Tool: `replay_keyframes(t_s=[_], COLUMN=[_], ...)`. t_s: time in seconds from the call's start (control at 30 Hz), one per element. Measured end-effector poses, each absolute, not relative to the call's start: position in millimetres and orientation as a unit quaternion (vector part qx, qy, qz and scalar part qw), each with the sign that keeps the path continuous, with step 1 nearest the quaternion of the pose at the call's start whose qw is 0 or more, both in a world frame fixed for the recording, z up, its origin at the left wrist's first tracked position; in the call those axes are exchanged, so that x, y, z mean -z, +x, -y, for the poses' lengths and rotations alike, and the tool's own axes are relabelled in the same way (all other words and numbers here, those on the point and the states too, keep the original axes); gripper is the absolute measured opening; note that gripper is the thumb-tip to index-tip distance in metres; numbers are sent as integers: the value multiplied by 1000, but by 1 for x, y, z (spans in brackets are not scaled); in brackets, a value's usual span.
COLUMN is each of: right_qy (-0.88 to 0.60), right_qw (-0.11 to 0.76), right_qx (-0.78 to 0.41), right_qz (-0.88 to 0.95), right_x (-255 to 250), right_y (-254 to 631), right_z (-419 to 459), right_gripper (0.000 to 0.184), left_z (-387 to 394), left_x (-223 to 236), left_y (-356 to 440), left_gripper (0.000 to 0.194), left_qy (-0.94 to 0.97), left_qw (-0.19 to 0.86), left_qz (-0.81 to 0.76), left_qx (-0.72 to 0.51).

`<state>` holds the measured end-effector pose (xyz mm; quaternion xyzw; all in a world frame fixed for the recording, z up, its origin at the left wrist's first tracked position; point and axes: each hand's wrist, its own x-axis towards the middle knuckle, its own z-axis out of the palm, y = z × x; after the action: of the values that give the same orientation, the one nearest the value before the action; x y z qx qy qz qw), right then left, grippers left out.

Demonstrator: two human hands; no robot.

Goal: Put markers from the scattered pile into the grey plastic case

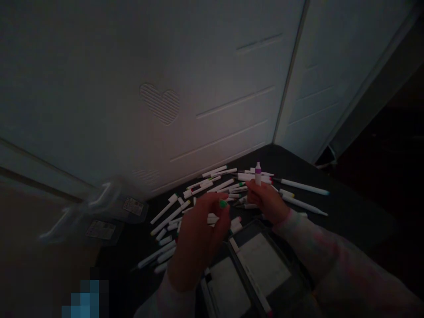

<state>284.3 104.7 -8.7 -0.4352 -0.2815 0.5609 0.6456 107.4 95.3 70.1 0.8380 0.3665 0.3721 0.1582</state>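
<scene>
The scene is very dim. My right hand [266, 201] is closed around an upright white marker [258, 173] with a purple band near its top. My left hand [202, 232] hovers over the pile of white markers [198, 190], fingers pinched on a small green cap [223, 203]. Several white markers with coloured ends lie scattered across the dark surface [347, 207] around and beyond both hands. An open dark case [251, 269] with pale inner panels lies just below my hands.
White panelled doors, one with a heart shape [161, 104], rise behind the surface. A clear plastic holder with labels [99, 212] sits at the left. Two long markers [303, 196] lie at the right.
</scene>
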Motion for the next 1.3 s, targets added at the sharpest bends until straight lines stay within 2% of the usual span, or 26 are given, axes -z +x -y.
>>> replay_keyframes(t_s=[0.17, 0.33, 0.57, 0.7, 0.93, 1.3], right_qy=[-431, -437, -424, -418, -389, -405], right_qw=[644, 652, 686, 688, 732, 756], right_qx=[-567, -560, -532, -535, -508, -470], right_qz=[278, 265, 256, 257, 234, 208], right_x=[9, 7, 6, 5, -5, -10], right_y=[284, 286, 292, 292, 305, 327], right_z=[-105, -105, -109, -109, -106, -107], right_gripper=[41, 40, 38, 38, 40, 28], left_z=[-80, -92, -126, -134, -138, -135], left_x=[-88, -78, -25, -4, 5, -12], left_y=[105, 105, 122, 125, 124, 123], left_gripper=[15, 13, 11, 13, 18, 22], left_qy=[845, 860, 919, 924, 924, 919], left_qw=[98, 81, 45, 52, 69, 84], left_qz=[-352, -351, -382, -380, -376, -386], left_qx=[-391, -363, -83, 3, 4, 9])
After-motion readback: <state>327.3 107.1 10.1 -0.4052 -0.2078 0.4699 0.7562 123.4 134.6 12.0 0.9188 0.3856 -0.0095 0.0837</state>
